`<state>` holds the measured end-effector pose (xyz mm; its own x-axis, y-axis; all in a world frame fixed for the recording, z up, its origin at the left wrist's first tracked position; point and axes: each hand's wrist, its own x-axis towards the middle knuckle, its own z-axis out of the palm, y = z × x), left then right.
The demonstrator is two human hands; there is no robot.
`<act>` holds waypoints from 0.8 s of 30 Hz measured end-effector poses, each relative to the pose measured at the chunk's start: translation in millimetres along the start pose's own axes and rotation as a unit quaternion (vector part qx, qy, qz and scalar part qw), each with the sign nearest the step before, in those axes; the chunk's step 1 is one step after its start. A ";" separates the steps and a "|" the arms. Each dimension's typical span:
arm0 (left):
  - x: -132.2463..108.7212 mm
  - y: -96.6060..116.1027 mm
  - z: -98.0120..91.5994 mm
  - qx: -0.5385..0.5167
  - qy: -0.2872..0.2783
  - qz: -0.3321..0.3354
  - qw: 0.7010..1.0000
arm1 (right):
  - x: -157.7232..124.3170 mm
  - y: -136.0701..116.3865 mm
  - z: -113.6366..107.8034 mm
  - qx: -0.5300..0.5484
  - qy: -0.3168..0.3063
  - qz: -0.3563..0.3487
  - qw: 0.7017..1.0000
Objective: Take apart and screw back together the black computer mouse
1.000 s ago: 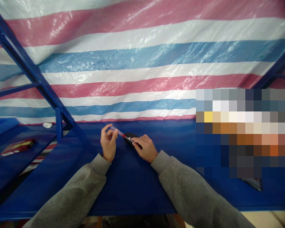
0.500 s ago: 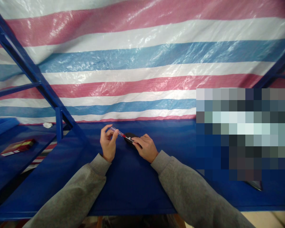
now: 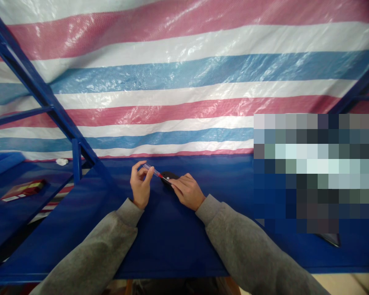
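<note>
The left hand (image 3: 140, 182) holds a small screwdriver (image 3: 152, 170) by its clear, purple-tinted handle. The thumb presses the side of this handle and the index finger curves around to its rear end, so these two fingers are only a little apart, with the handle between them. The red collar and the thin metal shaft point down to the right, over a black rounded device (image 3: 173, 176), which lies on the blue table (image 3: 172, 237) between the hands. A pale round spot is visible on the device, close to the shaft.

The right hand (image 3: 189, 190) rests on the right part of the device, its fingers bent and close together at the shaft's end; whether they pinch the shaft or only touch the device, I cannot tell. Behind the table hangs a striped tarpaulin (image 3: 172, 78). A red box (image 3: 24, 190) lies far to the left.
</note>
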<state>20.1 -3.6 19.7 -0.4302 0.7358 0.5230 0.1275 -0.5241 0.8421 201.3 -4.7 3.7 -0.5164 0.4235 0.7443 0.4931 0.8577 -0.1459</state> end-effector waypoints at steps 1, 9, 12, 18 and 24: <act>0.2 -0.1 0.0 -0.002 -0.001 -0.004 1.000 | 0.2 -0.3 -0.3 0.002 -0.002 0.000 1.000; 0.0 -2.0 -0.6 -0.013 -0.013 -0.011 1.000 | -0.3 -0.3 -0.9 0.002 -0.016 0.002 1.000; 0.2 -2.8 -0.7 -0.007 -0.021 -0.006 1.000 | -1.1 0.2 -0.6 -0.001 -0.018 0.000 1.000; -0.1 -1.2 -0.4 -0.004 -0.026 -0.002 1.000 | -1.2 -0.5 0.0 -0.001 -0.012 0.002 1.000; -1.6 -0.4 -0.6 0.000 -0.014 0.007 1.000 | -0.1 -1.2 -0.5 -0.007 -0.023 0.011 1.000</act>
<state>20.3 -4.8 18.4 -0.4024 0.7407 0.5381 0.1333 -0.5341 0.8349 201.1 -6.0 4.1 -0.5374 0.4550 0.7101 0.5139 0.8443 -0.1520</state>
